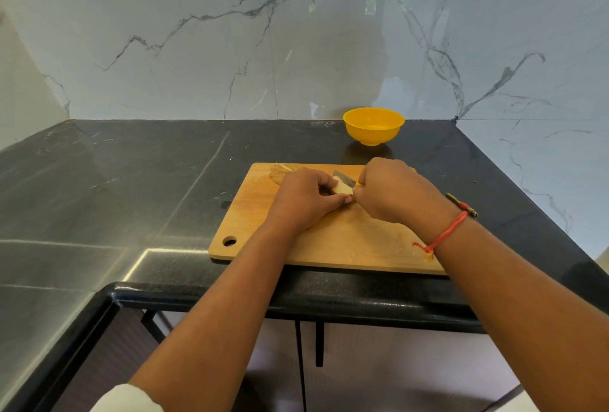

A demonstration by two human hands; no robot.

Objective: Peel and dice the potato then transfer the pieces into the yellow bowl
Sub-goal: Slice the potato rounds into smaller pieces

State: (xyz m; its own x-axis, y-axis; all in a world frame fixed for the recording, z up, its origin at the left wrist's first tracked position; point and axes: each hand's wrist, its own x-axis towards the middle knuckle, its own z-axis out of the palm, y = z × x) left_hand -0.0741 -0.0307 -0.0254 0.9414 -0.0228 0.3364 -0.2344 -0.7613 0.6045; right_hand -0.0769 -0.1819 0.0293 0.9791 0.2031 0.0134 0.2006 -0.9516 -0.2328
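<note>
A pale peeled potato (342,188) lies on the wooden cutting board (316,246), mostly hidden between my hands. My left hand (304,200) pins it down with fingers curled over it. My right hand (392,192) grips a knife with a yellow handle; its dark blade (344,176) points left above the potato. Brown peel scraps (280,174) lie at the board's far left corner. The yellow bowl (373,125) stands on the counter beyond the board, near the wall, and looks bare inside.
The black stone counter (131,180) runs left and turns a corner toward me, with its rounded front edge just below the board. Marble walls (230,48) close the back and right side. A red thread band circles my right wrist.
</note>
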